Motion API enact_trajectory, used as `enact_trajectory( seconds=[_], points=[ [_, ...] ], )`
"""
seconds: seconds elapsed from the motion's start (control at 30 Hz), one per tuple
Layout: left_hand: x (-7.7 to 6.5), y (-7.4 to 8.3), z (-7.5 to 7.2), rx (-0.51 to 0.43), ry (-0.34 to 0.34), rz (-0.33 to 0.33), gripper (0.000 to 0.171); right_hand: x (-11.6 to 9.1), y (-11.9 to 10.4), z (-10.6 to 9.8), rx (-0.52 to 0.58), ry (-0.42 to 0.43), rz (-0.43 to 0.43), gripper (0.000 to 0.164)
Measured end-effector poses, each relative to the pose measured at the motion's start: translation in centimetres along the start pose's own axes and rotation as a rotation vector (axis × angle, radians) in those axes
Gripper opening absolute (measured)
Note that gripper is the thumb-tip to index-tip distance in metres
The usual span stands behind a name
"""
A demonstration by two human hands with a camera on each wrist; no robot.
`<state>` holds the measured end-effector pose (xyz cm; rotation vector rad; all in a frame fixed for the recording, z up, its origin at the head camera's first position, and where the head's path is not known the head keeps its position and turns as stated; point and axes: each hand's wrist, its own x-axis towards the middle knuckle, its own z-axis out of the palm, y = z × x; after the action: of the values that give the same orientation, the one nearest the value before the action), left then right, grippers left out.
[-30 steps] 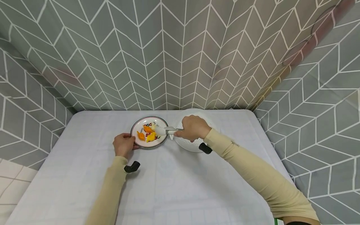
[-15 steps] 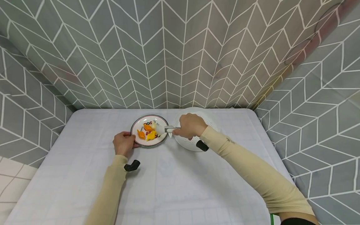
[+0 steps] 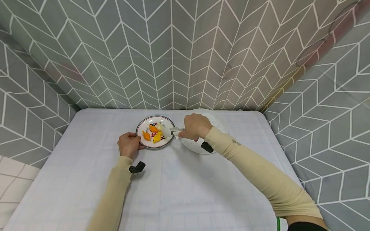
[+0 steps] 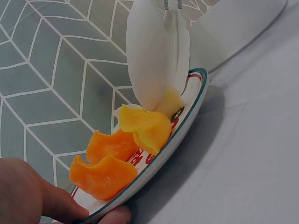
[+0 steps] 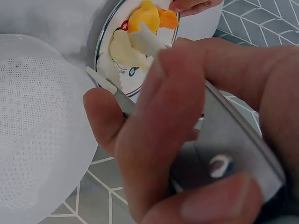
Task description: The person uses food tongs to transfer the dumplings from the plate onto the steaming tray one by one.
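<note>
My left hand (image 3: 128, 145) pinches the left rim of a small round plate (image 3: 140, 144) with a dark-edged border and red print. The plate holds two orange folded pieces (image 4: 103, 177), a yellow one (image 4: 145, 128) and a pale cream one (image 5: 125, 50), all dumpling-like. My right hand (image 3: 198, 126) grips metal-handled tongs (image 5: 219, 126) with broad white ends. Those ends reach over the plate's right side, close to the cream piece. In the right wrist view they stand spread apart, and the cream piece lies on the plate.
A white perforated colander (image 5: 77, 154) stands right of the plate, partly under my right hand and forearm. A white cloth (image 3: 173, 192) covers the table. A grey patterned curtain (image 3: 179, 54) hangs right behind the table's far edge.
The white ends of the tongs have drawn back slightly to the right from the cream piece, which stays on the plate. My left hand keeps its hold on the rim.
</note>
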<state>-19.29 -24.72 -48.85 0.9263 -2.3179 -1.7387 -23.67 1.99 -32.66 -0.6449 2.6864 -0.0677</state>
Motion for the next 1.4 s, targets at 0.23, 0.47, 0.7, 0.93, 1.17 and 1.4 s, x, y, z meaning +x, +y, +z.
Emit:
enact_trajectory(
  seconds=[0.23, 0.47, 0.7, 0.93, 1.17, 1.4],
  points=[
    [-0.3, 0.0, 0.0, 0.000, -0.001, 0.005, 0.037, 0.0, -0.4, 0.1, -0.033, 0.005, -0.013, 0.039],
    [-0.8, 0.0, 0.0, -0.003, -0.014, 0.014, 0.037, -0.2, -0.5, 0.3, -0.050, 0.025, -0.014, 0.038],
    [-0.8, -0.2, 0.0, -0.013, -0.005, 0.011, 0.037, -0.3, 0.1, 0.2, -0.048, 0.051, -0.020, 0.039],
    [-0.7, -0.4, 0.0, -0.016, -0.002, 0.002, 0.037, -0.6, 0.5, -0.5, -0.057, 0.065, -0.022, 0.042],
    [-0.5, -0.1, 0.1, -0.005, 0.010, 0.007, 0.036, -1.2, 1.0, -1.9, -0.067, 0.062, -0.022, 0.045],
    [-0.3, 0.2, 0.0, -0.011, 0.005, 0.013, 0.038, -2.2, 1.6, -3.4, -0.082, 0.048, -0.012, 0.046]
  ],
)
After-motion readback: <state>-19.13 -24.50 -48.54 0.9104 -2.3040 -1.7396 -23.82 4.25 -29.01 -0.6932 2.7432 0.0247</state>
